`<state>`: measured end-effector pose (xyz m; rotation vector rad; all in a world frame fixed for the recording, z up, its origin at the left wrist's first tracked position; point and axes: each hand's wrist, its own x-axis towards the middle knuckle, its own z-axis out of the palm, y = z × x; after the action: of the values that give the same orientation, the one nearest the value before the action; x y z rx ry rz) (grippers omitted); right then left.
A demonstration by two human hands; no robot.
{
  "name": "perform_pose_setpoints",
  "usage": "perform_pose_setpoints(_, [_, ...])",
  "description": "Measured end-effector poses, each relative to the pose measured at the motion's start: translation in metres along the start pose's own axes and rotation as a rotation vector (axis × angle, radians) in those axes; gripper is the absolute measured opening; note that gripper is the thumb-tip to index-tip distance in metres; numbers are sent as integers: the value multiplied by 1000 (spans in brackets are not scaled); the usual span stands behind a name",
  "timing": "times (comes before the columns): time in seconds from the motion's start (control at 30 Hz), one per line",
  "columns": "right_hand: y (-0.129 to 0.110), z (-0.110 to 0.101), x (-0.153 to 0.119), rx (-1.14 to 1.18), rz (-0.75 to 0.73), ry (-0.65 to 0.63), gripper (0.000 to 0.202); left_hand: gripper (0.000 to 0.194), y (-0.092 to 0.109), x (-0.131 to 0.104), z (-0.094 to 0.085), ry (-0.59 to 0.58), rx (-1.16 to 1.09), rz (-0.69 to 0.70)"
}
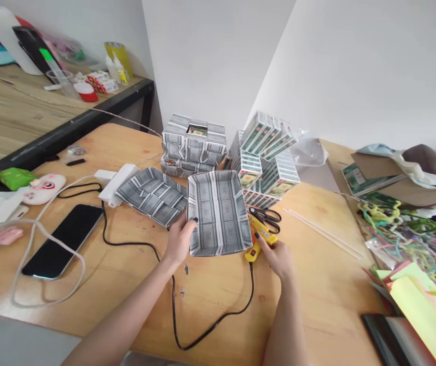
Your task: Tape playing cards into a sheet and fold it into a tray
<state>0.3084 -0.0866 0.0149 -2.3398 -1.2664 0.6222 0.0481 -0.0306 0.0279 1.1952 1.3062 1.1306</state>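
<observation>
My left hand (181, 239) pinches the left edge of a shallow tray (220, 213) made of grey-and-white patterned card, which is tilted so its inside faces me. My right hand (279, 256) is closed on a yellow glue gun (255, 250), partly hidden by the tray; its black cord (220, 319) loops over the table. Just past the gun lie black-handled scissors (268, 218). A second patterned tray (152, 195) rests left of the held one. Behind stands a block of boxes wrapped in the same pattern (195, 140).
Green-and-white small boxes (265, 140) are stacked at the back right. Two thin clear sticks (324, 233) lie right of the scissors. A phone (65, 239), a white cable and a white power strip (118, 184) occupy the left. Coloured craft scraps (419, 244) crowd the right side.
</observation>
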Motion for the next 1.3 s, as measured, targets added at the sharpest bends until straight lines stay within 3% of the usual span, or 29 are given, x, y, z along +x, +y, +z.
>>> perform_pose_setpoints(0.1, [5, 1, 2, -164, 34, -32, 52, 29, 6, -12, -14, -75, 55, -162])
perform_pose_setpoints(0.2, [7, 1, 3, -245, 64, -68, 51, 30, 9, -21, -23, -140, 119, -231])
perform_pose_setpoints(0.37, [8, -2, 1, -294, 66, -66, 53, 34, 9, -17, -16, -188, 280, -155])
perform_pose_setpoints(0.5, [9, -4, -3, -268, 91, 12, 55, 43, 8, -23, -9, -185, 611, -81])
perform_pose_setpoints(0.6, [5, -4, -12, -126, 125, 109, 53, 56, 15, -37, -12, -152, 994, -83])
perform_pose_setpoints(0.7, [-6, -3, -27, 143, 119, 156, 49, 47, 27, -43, -22, -102, 1214, -4])
perform_pose_setpoints(0.83, [-27, 1, -57, 414, 108, 52, 49, 32, 41, -15, -28, 112, 1063, 336])
perform_pose_setpoints(0.93, [-42, 7, -79, 581, 135, -194, 60, 26, 41, 24, -14, -36, 844, 568])
perform_pose_setpoints(1.0, [-47, 14, -90, 649, 127, -311, 70, 28, 36, 48, 0, -189, 793, 645])
perform_pose_setpoints(1.1, [-51, 26, -99, 707, 152, -361, 77, 36, 26, 72, 16, -373, 823, 599])
perform_pose_setpoints(1.17, [-52, 33, -100, 741, 148, -353, 71, 38, 22, 80, 20, -460, 885, 514])
perform_pose_setpoints(1.3, [-50, 38, -92, 793, 98, -273, 57, 37, 23, 83, 14, -495, 998, 425])
